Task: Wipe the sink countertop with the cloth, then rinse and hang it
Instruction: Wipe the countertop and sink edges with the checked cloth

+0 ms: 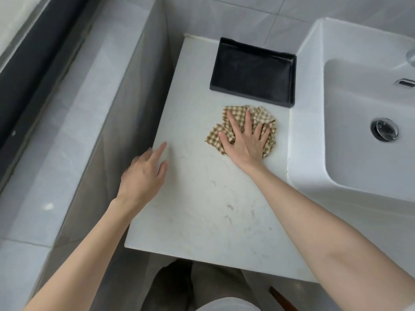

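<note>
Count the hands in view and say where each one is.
2. The right hand lies flat on the checked cloth in front of the black tray; the left hand is at the left edge of the countertop, holding nothing. None hidden.

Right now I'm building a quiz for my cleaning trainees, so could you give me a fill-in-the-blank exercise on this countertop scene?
1. The right hand presses flat on a checked ____.
2. The tray by the back wall is ____ in colour.
3. The left hand, at the edge of the countertop, holds ____.
4. The white sink sits to the countertop's ____.
Missing words: cloth; black; nothing; right.
</note>
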`<state>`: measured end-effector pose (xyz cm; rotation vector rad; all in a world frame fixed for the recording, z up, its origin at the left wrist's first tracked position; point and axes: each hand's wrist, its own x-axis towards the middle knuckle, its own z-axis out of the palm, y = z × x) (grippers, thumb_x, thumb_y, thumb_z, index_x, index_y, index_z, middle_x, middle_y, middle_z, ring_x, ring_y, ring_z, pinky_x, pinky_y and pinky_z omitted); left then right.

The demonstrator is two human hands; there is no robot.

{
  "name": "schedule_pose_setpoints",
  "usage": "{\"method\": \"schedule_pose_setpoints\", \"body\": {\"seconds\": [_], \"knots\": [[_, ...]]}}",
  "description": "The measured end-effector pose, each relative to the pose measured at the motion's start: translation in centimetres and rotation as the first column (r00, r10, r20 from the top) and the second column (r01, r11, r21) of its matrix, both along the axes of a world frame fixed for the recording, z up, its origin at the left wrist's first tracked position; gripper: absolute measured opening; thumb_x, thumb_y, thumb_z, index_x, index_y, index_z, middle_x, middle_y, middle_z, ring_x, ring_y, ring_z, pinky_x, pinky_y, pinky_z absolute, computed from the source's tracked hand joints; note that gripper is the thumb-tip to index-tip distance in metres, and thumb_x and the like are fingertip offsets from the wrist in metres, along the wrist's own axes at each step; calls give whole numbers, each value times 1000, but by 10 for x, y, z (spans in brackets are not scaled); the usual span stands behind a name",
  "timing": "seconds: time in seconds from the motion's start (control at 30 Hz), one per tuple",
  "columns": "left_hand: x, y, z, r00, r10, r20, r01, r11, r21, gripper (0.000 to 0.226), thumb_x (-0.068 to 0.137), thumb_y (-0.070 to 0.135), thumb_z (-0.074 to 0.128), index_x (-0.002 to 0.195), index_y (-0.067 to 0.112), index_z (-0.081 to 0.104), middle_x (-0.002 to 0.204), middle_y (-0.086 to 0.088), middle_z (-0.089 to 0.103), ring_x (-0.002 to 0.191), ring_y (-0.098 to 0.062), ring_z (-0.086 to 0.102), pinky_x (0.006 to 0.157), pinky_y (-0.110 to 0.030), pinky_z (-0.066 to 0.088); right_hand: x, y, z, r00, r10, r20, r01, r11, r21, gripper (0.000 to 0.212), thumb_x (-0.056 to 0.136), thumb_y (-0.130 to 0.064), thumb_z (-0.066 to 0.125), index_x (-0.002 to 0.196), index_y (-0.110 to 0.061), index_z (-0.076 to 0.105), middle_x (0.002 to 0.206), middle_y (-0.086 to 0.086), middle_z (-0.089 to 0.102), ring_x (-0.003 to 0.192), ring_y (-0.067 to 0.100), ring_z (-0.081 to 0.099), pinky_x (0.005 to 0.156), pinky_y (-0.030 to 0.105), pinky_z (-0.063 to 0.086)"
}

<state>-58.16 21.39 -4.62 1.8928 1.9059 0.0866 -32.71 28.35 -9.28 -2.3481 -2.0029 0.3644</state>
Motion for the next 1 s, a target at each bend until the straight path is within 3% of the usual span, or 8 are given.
{"method": "schedule_pose_setpoints", "body": {"seconds": [0.17,0.3,0.4,0.53,0.67,0.77,0.9,1.0], "knots": [[-6,-2,0,999,-31,20,31,999,12,52,97,38,37,147,32,25,148,-9,40,135,-30,35,93,-45,48,-61,35,-1,970,239,-38,-237,970,59,63,93,-62,23,150,-44,5,162,4,10,145,39,14,119,50,-1],[-4,-4,-2,999,-47,17,47,998,39,53,95,36,43,146,29,31,140,-8,48,128,-30,42,84,-44,53,-93,60,-1,900,434,-22,-432,899,68,60,95,-59,25,151,-41,13,161,2,16,145,33,16,119,48,0],[-3,-2,0,999,-38,16,38,999,36,53,94,36,45,145,28,32,134,-7,52,126,-30,43,79,-46,54,-86,59,1,868,494,-42,-489,867,90,55,97,-51,28,150,-41,17,160,1,20,144,31,21,119,44,2],[-1,-2,4,999,-51,5,51,998,34,53,94,37,45,145,29,33,132,-10,53,126,-30,44,79,-46,54,-38,35,3,922,384,-43,-379,921,91,53,98,-43,26,150,-45,12,159,2,23,145,27,22,119,42,3],[0,-4,7,999,-34,0,34,999,25,52,95,37,44,145,30,32,136,-11,51,129,-30,41,83,-46,53,44,0,0,995,97,-8,-97,993,63,53,97,-45,24,148,-50,7,160,1,17,145,29,19,120,46,3],[2,-3,8,999,15,28,-15,1000,9,51,95,39,42,145,31,31,141,-11,47,132,-30,38,89,-47,50,70,-11,0,996,-74,-55,77,996,44,54,97,-45,29,149,-47,12,162,-1,11,147,32,11,120,46,2],[1,-1,7,998,41,47,-41,999,-14,51,96,41,39,146,35,29,147,-8,42,136,-28,34,97,-44,44,51,3,-3,993,-117,-17,118,992,51,57,96,-51,24,150,-44,8,162,1,8,147,36,7,119,50,-3],[-4,-2,6,996,53,75,-51,998,-36,53,96,38,39,147,33,25,151,-5,37,138,-26,31,102,-41,41,25,19,-3,999,50,-7,-49,998,46,58,98,-50,20,152,-38,4,162,5,8,147,35,10,120,47,1]]}}
